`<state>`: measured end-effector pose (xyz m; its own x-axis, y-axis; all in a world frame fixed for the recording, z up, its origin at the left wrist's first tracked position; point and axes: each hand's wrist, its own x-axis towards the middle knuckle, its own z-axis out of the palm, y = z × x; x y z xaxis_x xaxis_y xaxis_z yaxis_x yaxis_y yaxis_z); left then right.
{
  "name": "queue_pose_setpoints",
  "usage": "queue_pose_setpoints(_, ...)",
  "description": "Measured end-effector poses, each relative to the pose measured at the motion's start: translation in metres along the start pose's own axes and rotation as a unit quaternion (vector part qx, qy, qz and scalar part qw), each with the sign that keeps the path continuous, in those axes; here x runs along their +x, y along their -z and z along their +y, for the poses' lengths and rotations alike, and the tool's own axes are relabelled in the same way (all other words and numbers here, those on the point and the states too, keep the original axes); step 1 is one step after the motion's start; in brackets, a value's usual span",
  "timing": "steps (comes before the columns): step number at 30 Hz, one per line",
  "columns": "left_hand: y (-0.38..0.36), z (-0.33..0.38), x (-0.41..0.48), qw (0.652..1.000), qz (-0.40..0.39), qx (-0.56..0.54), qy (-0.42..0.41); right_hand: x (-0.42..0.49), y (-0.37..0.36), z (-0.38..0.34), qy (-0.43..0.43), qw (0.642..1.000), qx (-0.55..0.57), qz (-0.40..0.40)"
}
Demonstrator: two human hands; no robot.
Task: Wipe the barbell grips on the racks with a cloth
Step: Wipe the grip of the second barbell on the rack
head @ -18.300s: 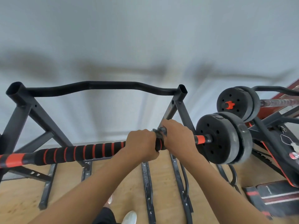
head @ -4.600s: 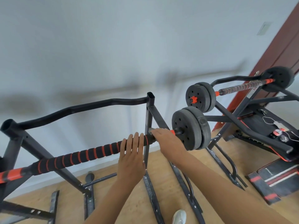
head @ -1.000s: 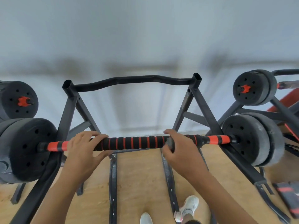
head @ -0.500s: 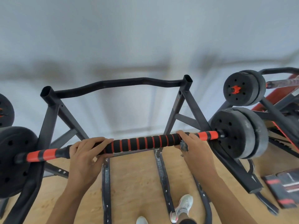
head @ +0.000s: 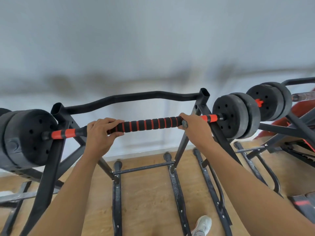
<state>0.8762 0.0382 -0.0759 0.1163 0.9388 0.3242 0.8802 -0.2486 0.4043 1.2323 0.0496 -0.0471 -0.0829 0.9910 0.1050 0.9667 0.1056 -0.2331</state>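
Note:
A barbell lies across a black rack (head: 202, 94); its black foam grip with orange rings (head: 150, 124) runs between my hands. My left hand (head: 99, 135) curls round the left end of the grip, thumb beneath. My right hand (head: 194, 126) grips the right end and holds a small grey cloth (head: 184, 123) against the bar; only a scrap of it shows under the fingers. Black weight plates hang on the left end (head: 27, 138) and the right end (head: 237, 116).
A second barbell with black plates (head: 271, 101) sits on another rack at the right, by a red bench frame (head: 305, 108). Black rack legs (head: 116, 193) cross the wooden floor below. My white shoe (head: 202, 224) shows at the bottom. A pale wall is behind.
The view has shifted so the left plates are nearer again. My right hand has slid right to the grip's end. My left hand stays wrapped round the left end.

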Motion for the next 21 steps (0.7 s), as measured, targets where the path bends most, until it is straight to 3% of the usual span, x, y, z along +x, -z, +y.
queue_pose_setpoints(16, -0.007, -0.013, 0.045, 0.999, -0.021, -0.007, 0.03, 0.078, 0.001, 0.005, 0.01, 0.997, -0.031, -0.065)
queue_pose_setpoints(21, -0.007, -0.014, 0.046, 0.999, -0.026, 0.026, 0.02, 0.075, -0.003, 0.002, 0.017, 0.998, -0.04, -0.054)
